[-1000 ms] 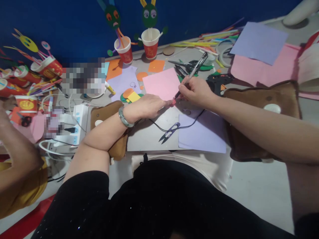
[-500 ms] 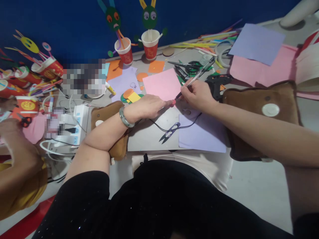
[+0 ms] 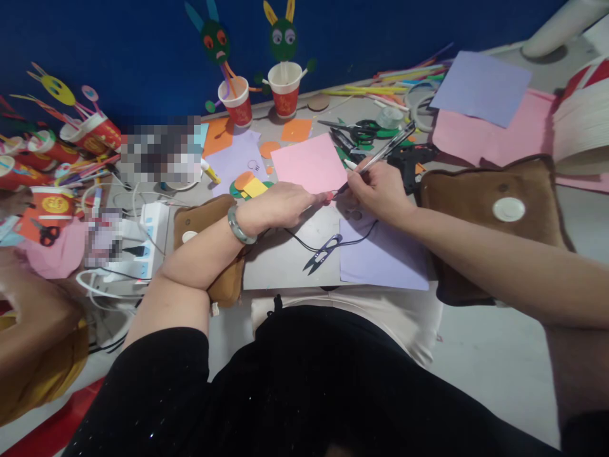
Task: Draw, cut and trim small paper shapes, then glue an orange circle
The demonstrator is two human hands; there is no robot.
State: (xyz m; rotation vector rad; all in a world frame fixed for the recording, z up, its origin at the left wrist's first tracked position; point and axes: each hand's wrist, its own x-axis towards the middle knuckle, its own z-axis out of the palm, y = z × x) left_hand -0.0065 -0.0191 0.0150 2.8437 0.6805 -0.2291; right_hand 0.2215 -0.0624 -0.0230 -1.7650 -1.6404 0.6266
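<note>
My right hand [image 3: 379,190] is closed around a black-and-clear pen [image 3: 387,147], its tip down by a small red-pink piece [image 3: 328,198]. The fingertips of my left hand [image 3: 290,204] close on that piece from the left. Just behind both hands lies a pink sheet [image 3: 309,162]. Thread snips [image 3: 322,254] rest on the table below the hands, beside a lilac sheet [image 3: 383,257]. Near my left wrist are a yellow paper piece [image 3: 255,187] and green and orange cutouts.
Two red cups [image 3: 285,95] with green paper heads stand at the back. Brown cushions [image 3: 490,222] lie under both forearms. Black scissors [image 3: 364,131] and a dark glue gun [image 3: 408,165] sit at the back right. A power strip [image 3: 155,238] and another person's arm [image 3: 38,311] are left.
My right hand has shifted slightly right with the pen. At the left, the other person's hand has moved down, exposing red paper and scissors. The view has shifted slightly.
</note>
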